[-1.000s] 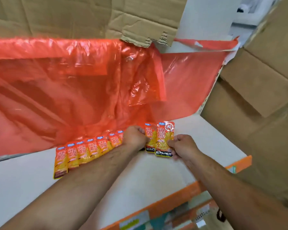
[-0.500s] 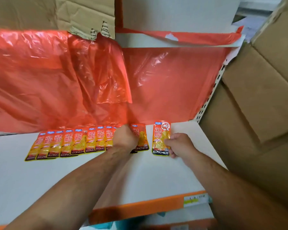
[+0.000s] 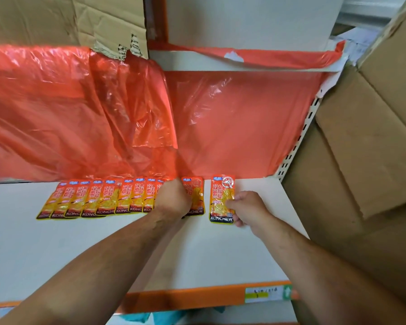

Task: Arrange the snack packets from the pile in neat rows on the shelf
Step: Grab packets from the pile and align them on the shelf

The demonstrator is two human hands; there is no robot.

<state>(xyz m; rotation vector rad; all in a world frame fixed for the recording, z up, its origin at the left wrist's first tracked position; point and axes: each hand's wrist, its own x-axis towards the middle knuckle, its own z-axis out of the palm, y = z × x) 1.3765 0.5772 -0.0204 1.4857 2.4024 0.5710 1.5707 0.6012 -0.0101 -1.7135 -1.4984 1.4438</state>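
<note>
Right hand (image 3: 246, 207) pinches frame-right edge of glossy flat packet (image 3: 221, 200); left hand (image 3: 174, 198) curled over overlapping packet row (image 3: 99, 200), grip hidden.

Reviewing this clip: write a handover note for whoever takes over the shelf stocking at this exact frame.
Left hand: curled on the right end of the overlapping row, partly covering the next packet; grip hidden.
Right hand: pinches the end packet by its right edge, lying on the shelf, a gap from its neighbour.
Done: one row along the back.
Left: close the gap; the pile is out of view.
</note>
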